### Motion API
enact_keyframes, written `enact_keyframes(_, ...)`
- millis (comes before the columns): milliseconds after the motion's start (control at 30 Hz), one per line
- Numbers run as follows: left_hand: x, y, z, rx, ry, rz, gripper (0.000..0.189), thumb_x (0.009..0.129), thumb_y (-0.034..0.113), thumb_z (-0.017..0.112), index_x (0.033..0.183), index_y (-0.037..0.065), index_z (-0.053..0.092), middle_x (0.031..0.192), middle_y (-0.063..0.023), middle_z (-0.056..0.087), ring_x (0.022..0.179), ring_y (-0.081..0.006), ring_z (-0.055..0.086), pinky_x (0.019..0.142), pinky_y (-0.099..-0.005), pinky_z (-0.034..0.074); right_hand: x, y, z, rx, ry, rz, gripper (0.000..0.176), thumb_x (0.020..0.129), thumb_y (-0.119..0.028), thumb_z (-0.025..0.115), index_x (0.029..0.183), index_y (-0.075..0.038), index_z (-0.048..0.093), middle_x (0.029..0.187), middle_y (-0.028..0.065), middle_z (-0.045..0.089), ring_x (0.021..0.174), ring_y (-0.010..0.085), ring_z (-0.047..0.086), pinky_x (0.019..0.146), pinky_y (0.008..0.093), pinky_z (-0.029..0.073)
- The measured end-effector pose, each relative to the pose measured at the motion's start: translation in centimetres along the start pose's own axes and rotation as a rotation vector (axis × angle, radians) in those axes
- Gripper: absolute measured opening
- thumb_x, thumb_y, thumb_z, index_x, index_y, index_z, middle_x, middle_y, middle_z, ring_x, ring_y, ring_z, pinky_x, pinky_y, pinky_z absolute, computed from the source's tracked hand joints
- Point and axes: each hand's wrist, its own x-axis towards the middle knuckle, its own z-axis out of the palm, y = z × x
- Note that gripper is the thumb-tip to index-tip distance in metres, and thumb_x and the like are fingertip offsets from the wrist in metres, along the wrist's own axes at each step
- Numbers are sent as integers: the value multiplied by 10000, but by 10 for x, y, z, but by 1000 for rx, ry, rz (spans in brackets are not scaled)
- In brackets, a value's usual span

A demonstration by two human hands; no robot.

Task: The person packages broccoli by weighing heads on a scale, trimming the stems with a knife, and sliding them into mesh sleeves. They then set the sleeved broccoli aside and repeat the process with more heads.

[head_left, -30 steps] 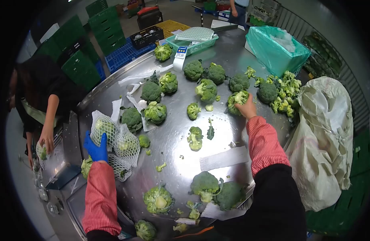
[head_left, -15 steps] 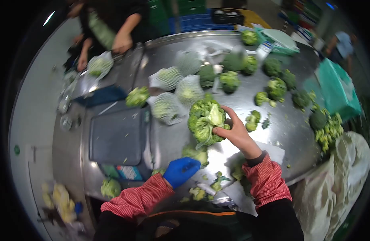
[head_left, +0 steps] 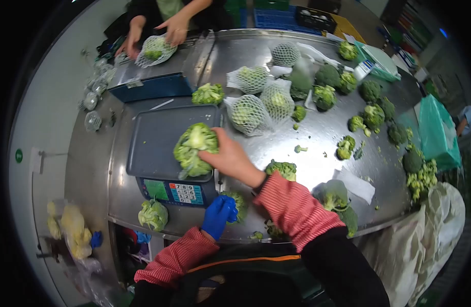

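Blue-gloved, the left hand [head_left: 216,217] curls against a broccoli head [head_left: 239,206] on the desk [head_left: 317,153]; whether its grip is closed on it, I cannot tell. Farther on, the bare right hand [head_left: 231,157] grasps a trimmed broccoli [head_left: 190,152], stem up, above the grey tray [head_left: 152,134] of a scale [head_left: 186,194]. Beyond the tray lie netted heads [head_left: 248,115], and at the far side another person's hands [head_left: 176,28] touch a netted piece [head_left: 154,52].
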Motion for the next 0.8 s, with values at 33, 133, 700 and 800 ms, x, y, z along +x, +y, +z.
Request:
enact_keyframes(33, 1, 1, 2, 44, -20, -10, 126, 927, 123, 506, 1013, 33, 521, 810, -54, 561, 642, -97, 537, 572, -234, 464, 3, -4, 8, -73, -9, 9, 674, 754, -383, 663, 1252, -3, 414, 991, 262, 616, 915, 393, 615, 802, 412, 489)
enact_keyframes(133, 7, 9, 10, 129, -88, -43, 136, 918, 102, 510, 1021, 19, 542, 824, -60, 575, 681, -103, 561, 626, -240, 489, -2, -12, -5, -245, -46, 56, 674, 780, -426, 626, 1265, -11, 409, 1010, 263, 610, 918, 405, 605, 796, 441, 483)
enact_keyframes(700, 74, 28, 106, 202, -298, 196, 444, 839, 162, 669, 1231, 49, 495, 1130, -58, 560, 1045, -150, 556, 883, -289, 456, -139, 82, -218, -801, 326, 35, 245, 706, 13, 610, 923, -38, 507, 778, 124, 537, 713, 265, 552, 603, 361, 438)
enact_keyframes(800, 88, 58, 124, 208, -244, 316, 572, 815, 152, 693, 1315, 69, 429, 1105, -83, 562, 1018, -160, 563, 861, -274, 462, -115, 8, -165, 96, 285, 41, 322, 794, -1, 603, 1088, -44, 477, 792, 40, 542, 685, 77, 515, 584, 230, 418)
